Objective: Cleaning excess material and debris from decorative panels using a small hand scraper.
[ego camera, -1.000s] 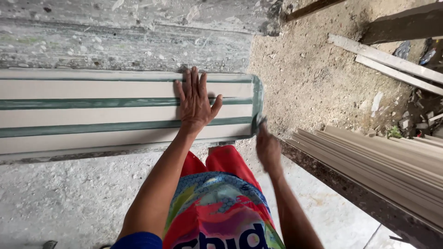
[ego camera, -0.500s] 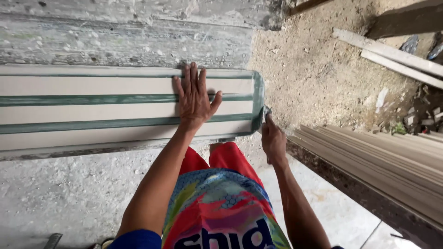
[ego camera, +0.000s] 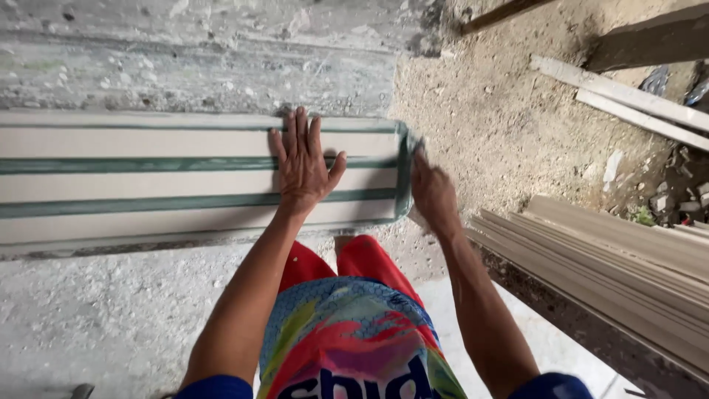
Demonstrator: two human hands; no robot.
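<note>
Cream-coloured long panel (ego camera: 148,185), with two green stripes running lengthwise and a green band across its near end, lies flat on a rough, dusty concrete ledge (ego camera: 111,318); its right end stops just short of the sandy ground (ego camera: 502,125), and its left part runs out of the frame. Left hand (ego camera: 301,166) rests palm-down on the top face near that right end, fingers spread and flat, pressing rather than gripping. Right hand (ego camera: 432,193) is at the panel's end edge; it is motion-blurred, and I cannot tell whether it is closed on something or merely touching the edge. Judgement on handling: the piece looks rigid and straight, shows no sag where it lies, and is probably a moulded or plaster-like strip, so likely brittle at corners and edges and moderately heavy for its length. Surface appears smooth and dusty, so a flat palm may slip; a firmer hold would be under the long edges, with the hands set well apart to avoid bending stress. The end edge looks thin and is best not used as the only grip. Further out: a stack of similar pale strips (ego camera: 620,273) lies to the right, beyond the right forearm, and loose wooden boards (ego camera: 628,96) rest on the sand at upper right. Red shorts (ego camera: 354,266) and a bright printed shirt (ego camera: 347,347) fill the lower centre.
</note>
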